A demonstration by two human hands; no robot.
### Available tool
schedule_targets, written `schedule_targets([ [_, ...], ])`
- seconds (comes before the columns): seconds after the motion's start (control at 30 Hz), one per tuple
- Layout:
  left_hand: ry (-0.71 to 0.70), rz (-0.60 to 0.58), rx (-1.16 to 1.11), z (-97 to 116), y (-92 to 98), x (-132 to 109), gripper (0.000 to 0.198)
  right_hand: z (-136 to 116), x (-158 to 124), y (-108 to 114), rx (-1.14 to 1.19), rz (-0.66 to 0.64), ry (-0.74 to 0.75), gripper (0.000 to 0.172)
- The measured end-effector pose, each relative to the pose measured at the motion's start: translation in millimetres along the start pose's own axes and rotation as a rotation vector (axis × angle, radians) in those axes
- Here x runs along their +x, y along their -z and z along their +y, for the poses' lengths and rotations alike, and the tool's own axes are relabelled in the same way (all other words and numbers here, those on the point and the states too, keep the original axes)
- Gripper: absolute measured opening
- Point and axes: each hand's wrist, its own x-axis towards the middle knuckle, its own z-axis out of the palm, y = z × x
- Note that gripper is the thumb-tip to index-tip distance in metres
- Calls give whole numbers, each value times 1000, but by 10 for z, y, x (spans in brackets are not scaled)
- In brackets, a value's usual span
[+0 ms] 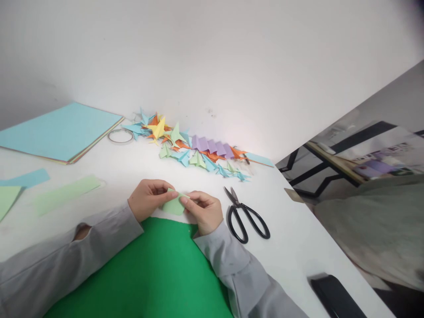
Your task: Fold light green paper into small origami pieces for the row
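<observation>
Between my two hands is a small light-green piece of paper (pixel 173 207), held just above the near edge of the white table. My left hand (pixel 150 198) pinches its upper left part between thumb and fingers. On the other side, my right hand (pixel 206 210) grips its upper right part, the thumb lying on the paper's face. A pair of black-handled scissors (pixel 247 216) lies with blades parted, to the right of my right hand. Folded paper shapes (pixel 198 152) in several colours lie in a long cluster beyond my hands.
At the back left lies a stack of coloured paper (pixel 62 132) with a roll of tape (pixel 120 136) beside it. Green (pixel 68 192) and blue strips (pixel 31 177) are at left. A black phone-like object (pixel 336 296) sits near the right edge; a person's clothed body (pixel 374 225) is beyond.
</observation>
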Motion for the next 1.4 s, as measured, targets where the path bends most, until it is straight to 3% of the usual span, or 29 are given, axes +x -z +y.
schedule_targets([
  [0.97,-20,34,11,34,-18,-5,22,-26,-8,18,-21,-41,15,18],
  [1.4,127,67,-143,47,-25,-20,23,-80,19,39,108,-97,-79,12],
])
